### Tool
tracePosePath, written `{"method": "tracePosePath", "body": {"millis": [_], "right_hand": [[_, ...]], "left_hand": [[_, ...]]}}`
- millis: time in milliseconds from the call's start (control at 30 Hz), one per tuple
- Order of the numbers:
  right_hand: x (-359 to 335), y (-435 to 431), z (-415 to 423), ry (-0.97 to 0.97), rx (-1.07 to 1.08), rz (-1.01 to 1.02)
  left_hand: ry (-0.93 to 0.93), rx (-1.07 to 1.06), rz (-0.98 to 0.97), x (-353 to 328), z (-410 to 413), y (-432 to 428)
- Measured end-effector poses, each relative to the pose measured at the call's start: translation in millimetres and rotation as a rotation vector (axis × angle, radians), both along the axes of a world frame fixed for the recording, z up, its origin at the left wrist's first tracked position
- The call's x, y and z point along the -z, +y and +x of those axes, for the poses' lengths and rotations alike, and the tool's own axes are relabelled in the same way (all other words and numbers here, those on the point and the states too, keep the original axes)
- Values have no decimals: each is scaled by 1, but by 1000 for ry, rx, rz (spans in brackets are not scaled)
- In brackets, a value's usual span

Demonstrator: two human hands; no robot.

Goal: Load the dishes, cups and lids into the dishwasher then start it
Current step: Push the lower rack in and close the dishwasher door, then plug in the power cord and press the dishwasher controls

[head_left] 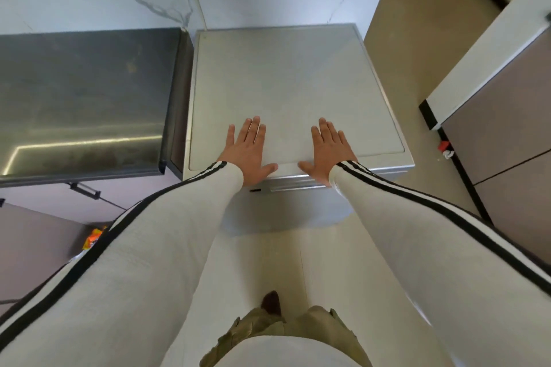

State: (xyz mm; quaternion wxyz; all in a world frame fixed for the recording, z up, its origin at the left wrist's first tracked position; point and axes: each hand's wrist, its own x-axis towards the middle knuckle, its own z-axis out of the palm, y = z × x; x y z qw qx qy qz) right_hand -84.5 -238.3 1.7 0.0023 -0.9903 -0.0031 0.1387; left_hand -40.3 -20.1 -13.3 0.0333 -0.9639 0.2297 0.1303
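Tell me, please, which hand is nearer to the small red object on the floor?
Right. The right hand lies flat on the dishwasher top, with the red object beyond it to the right; the left hand lies flat on the same top, farther left.

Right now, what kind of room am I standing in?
Likely a kitchen: the left hand and right hand lie flat on a silver dishwasher, a dark steel counter stands on its left, and a white-topped cabinet on the right.

Bright, even light; glare streak on the dark countertop point(89, 92); edges bowed, blurred
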Motion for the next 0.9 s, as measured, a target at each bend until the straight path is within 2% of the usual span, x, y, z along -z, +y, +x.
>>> {"method": "tracePosePath", "body": {"millis": [233,500,900], "right_hand": [[-51,8,43,-293,-16,-5],[-111,4,131,-591,-92,-101],[-206,13,252,-821,-205,-35]], "left_hand": [[-237,-62,-68,-51,38,3],[-529,-141,-104,-117,119,7],[-841,-263,-91,-224,223,28]]}}
